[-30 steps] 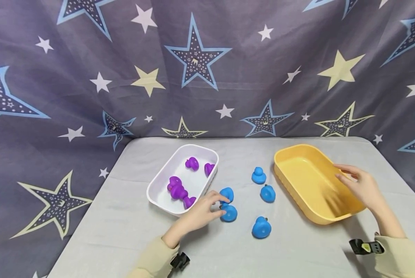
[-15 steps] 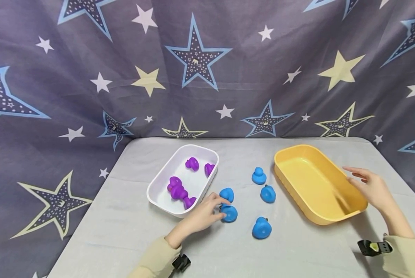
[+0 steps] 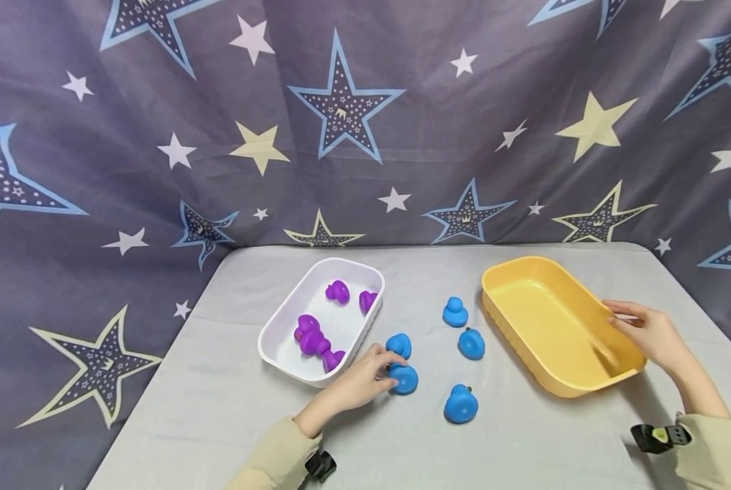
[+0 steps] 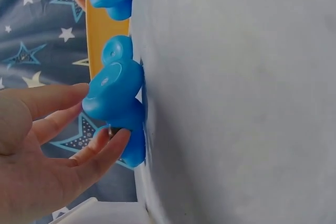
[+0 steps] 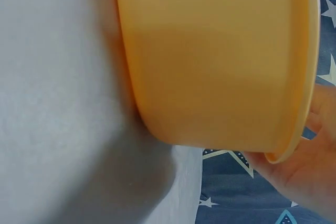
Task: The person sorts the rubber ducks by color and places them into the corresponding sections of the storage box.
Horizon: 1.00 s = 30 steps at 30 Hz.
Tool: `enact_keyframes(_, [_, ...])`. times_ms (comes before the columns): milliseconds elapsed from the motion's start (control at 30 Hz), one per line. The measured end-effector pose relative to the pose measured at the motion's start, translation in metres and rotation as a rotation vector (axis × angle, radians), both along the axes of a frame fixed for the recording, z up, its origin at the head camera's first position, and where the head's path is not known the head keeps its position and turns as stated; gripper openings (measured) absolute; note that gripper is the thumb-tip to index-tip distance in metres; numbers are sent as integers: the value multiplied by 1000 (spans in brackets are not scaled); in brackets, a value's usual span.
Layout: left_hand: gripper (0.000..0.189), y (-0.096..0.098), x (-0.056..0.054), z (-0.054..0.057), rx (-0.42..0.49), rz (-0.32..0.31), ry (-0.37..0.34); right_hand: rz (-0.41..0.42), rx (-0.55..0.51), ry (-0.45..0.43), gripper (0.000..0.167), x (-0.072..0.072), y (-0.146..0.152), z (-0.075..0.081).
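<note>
In the head view, my left hand (image 3: pixel 361 378) reaches just right of the white tray, holding the nearer of two blue knobbed toy pieces (image 3: pixel 405 380) between thumb and fingers. The left wrist view has the thumb on one side of this blue piece (image 4: pixel 113 90) and fingertips low on the other, by a small dark tip. Close behind it lies another blue piece (image 3: pixel 399 345). My right hand (image 3: pixel 653 333) is at the right rim of the yellow tray (image 3: pixel 501 309), fingers loosely bent over the edge. In the right wrist view, the tray wall (image 5: pixel 210 77) hides part of that hand.
Three more blue pieces lie between the trays: a far one (image 3: pixel 455 312), a middle one (image 3: pixel 472 344) and a near one (image 3: pixel 461 404). Several purple pieces (image 3: pixel 314 340) sit in the white tray (image 3: pixel 273 344). A star-patterned cloth (image 3: pixel 365 136) hangs behind the grey table cover (image 3: pixel 427 449).
My left fingers have closed in on the nearer blue piece. My right hand has moved right from over the yellow tray to its right rim, and its fingers have dipped slightly.
</note>
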<state>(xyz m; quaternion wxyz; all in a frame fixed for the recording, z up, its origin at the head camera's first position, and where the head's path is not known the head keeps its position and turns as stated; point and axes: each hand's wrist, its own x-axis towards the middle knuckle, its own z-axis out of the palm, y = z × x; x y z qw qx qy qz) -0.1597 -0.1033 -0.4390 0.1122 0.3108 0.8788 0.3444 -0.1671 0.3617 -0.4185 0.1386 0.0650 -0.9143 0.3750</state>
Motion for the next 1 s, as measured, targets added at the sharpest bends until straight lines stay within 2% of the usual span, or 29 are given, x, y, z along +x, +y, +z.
enact_keyframes(100, [27,0,0,-1,7,5,7,9,10,16,28,-1,0,-2])
enact_keyframes(400, [25,4,1,-3,-5,29,97,6,35,20,24,-1,5,-8])
enact_keyframes(533, [26,5,1,-3,-16,44,93,-12,32,19,24,-1,5,-8])
enact_keyframes(767, [26,7,2,-4,-28,56,88,-62,50,-32,26,-2,5,-8])
enact_keyframes(1000, [26,7,1,-4,-10,40,87,-76,28,-61,27,-2,5,-9])
